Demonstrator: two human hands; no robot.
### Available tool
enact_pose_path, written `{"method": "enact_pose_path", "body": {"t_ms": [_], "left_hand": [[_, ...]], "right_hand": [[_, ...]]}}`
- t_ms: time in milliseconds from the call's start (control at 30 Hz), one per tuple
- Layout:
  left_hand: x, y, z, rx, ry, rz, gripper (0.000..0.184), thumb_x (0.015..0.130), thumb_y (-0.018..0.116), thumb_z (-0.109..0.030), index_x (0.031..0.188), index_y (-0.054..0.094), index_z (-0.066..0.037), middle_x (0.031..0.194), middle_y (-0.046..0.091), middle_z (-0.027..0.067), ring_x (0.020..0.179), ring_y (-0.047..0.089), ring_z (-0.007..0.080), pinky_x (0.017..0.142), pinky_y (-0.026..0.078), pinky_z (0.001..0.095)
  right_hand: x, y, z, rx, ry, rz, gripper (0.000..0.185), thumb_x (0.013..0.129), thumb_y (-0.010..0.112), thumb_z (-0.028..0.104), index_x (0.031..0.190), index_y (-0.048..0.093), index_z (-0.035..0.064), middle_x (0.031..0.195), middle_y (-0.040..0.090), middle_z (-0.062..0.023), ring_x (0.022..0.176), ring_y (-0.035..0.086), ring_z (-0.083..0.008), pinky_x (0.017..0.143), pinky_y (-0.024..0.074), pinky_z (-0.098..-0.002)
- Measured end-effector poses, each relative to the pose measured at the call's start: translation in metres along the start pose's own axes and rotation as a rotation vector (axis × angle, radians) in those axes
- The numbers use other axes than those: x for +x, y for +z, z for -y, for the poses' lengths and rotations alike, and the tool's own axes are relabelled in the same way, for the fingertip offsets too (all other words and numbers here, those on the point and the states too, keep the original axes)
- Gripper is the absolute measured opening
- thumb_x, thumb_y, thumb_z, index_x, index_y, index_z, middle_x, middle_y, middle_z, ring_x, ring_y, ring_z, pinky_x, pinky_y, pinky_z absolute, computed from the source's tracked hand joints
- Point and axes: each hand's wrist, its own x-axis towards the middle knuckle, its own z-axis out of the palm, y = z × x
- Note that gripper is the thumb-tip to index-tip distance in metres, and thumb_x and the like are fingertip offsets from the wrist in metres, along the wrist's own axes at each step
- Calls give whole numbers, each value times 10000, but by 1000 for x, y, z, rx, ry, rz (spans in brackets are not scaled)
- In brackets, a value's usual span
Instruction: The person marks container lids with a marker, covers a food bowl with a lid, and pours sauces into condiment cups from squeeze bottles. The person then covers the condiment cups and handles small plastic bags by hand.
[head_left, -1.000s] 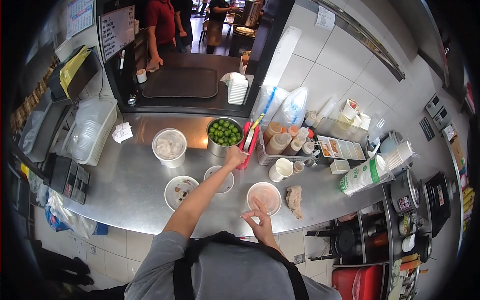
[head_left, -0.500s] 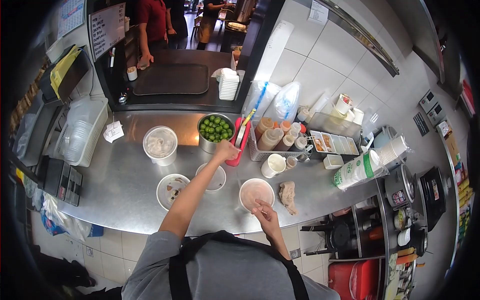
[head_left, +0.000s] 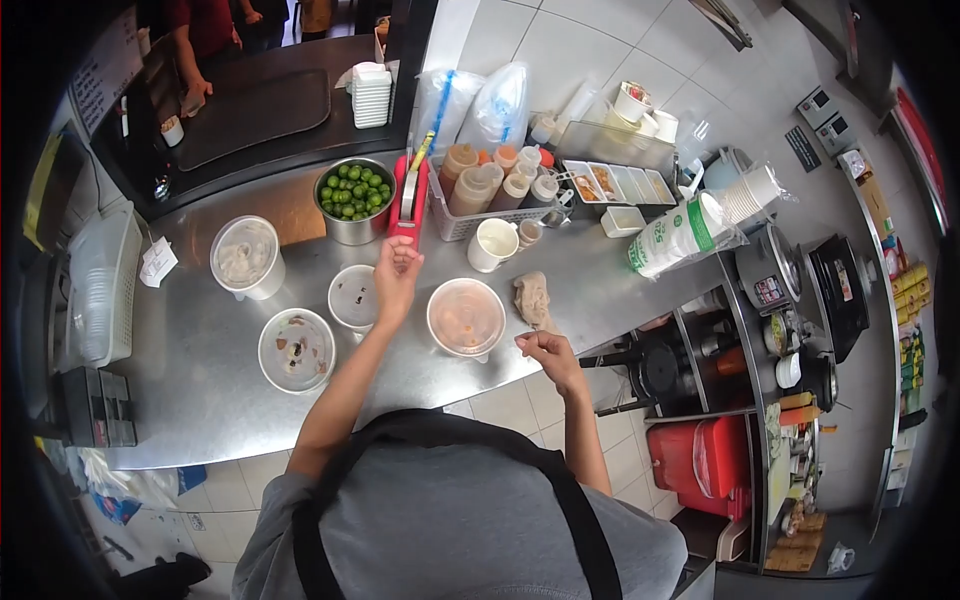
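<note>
My left hand [head_left: 398, 268] is at the near end of a red tape dispenser [head_left: 408, 205], fingers curled; whether tape is between them is too small to see. My right hand [head_left: 552, 358] is pinched with thumb and fingers together over the counter's front edge, just below a crumpled beige cloth [head_left: 534, 302]. Anything in that pinch cannot be made out. Between my hands stands a lidded bowl [head_left: 466, 316] with pinkish contents. Left of my left forearm are a smaller lidded tub [head_left: 353, 296], a lidded bowl with dark pieces [head_left: 297, 350] and a tall lidded tub [head_left: 247, 257].
A metal pot [head_left: 355, 228] of green limes stands beside the dispenser. Behind are a basket [head_left: 455, 222] of sauce bottles, a white cup [head_left: 492, 245], condiment trays [head_left: 620, 185] and sleeved cups [head_left: 675, 235]. Across the pass, a person's hand [head_left: 197, 95] is near a black tray [head_left: 255, 118].
The view has swung to the right. My right hand has come off the pinkish bowl's lid and moved right. My left hand has drawn slightly back at the dispenser's near end.
</note>
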Motion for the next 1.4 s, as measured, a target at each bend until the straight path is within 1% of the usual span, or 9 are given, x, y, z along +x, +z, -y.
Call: {"method": "enact_pose_path", "body": {"t_ms": [200,400,800,833,933,967,1067,1167,1400], "left_hand": [[-26,-5,11,551,390,193,370,731,594,48,1076,513,-55,883,579,95,818,569,247,705,482,361],[-34,-3,13,733,464,316,333,753,596,-64,1077,520,-65,934,601,92,887,575,265,725,497,378],[-69,-3,70,401,20,231,504,731,580,57,1198,414,-31,1107,550,200,1032,546,340,860,453,408],[-69,-3,78,264,-92,191,344,845,545,-64,1177,469,-18,1127,564,181,1051,552,294,892,438,375],[-65,3,90,-201,-326,49,368,949,440,-290,1178,524,-15,1140,582,143,1068,549,235,933,410,342],[-67,8,88,-256,-340,56,551,969,304,-454,1194,543,-12,1164,582,110,1094,531,187,961,383,319],[-77,34,65,-514,-585,129,578,976,269,-455,1228,510,6,1181,570,107,1098,525,182,966,378,313],[-78,19,6,-696,-727,57,579,980,251,-449,1224,508,9,1165,571,99,1082,526,182,962,377,306],[-98,-2,49,-331,-378,16,535,985,274,-405,1217,502,19,1185,548,105,1113,496,183,974,362,308]], "right_hand": [[27,-13,-59,-163,250,113,221,799,677,282,746,634,72,780,614,3,700,528,-74,648,424,-239],[57,-3,-77,-68,298,199,243,822,649,321,835,649,79,786,623,0,721,576,-87,613,452,-218],[73,6,-95,-218,82,-7,206,807,595,195,834,647,-2,675,629,-47,590,613,-107,481,457,-234],[69,13,-89,-248,89,-111,299,868,565,260,903,633,-29,757,646,-74,680,634,-129,579,494,-252],[70,37,-101,419,-84,-320,523,922,465,439,1063,576,-52,977,635,-141,928,611,-185,814,481,-321],[75,47,-99,535,-185,-154,723,918,308,584,1227,460,-51,1227,520,-171,1160,481,-230,1005,345,-371],[73,88,-76,882,35,-183,732,921,267,592,1291,400,-25,1310,453,-146,1229,409,-247,1033,306,-382],[63,96,-48,905,-15,-106,723,923,277,583,1300,385,-23,1319,443,-143,1212,430,-253,1028,317,-385],[71,111,-64,817,60,103,733,919,246,599,1317,380,-1,1331,437,-140,1229,421,-255,1038,311,-396]]}}
